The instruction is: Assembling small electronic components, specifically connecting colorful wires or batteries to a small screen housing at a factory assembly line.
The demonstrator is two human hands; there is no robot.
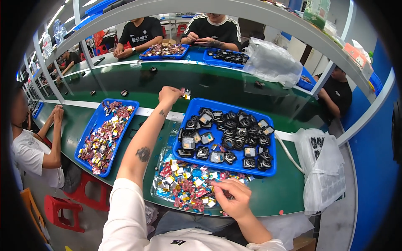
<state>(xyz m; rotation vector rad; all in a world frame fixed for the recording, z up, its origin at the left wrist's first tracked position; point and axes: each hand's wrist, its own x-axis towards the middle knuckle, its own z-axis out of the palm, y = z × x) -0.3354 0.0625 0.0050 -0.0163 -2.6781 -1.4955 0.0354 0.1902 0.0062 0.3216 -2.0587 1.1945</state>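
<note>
My left hand (168, 96) is stretched out over the dark green belt, just beyond the blue tray. Its fingertips pinch a small circuit board (185, 93) with pink, white and yellow parts. My right hand (234, 198) is low over a loose pile of small red, white and yellow circuit boards (184, 188) near the table's front edge. Its thumb and forefinger come close together at the pile; whatever lies between them is too small to make out. Behind the pile, the blue tray (178, 151) holds many black camera-like housings (229, 133), some showing pale square faces.
A second blue tray (79, 147) of small boards lies to my left. White plastic wrap covers trays (324, 180) at the right. Black pieces (124, 93) lie on the belt. Co-workers sit opposite and at the left. A grey shelf frame (188, 8) arches overhead.
</note>
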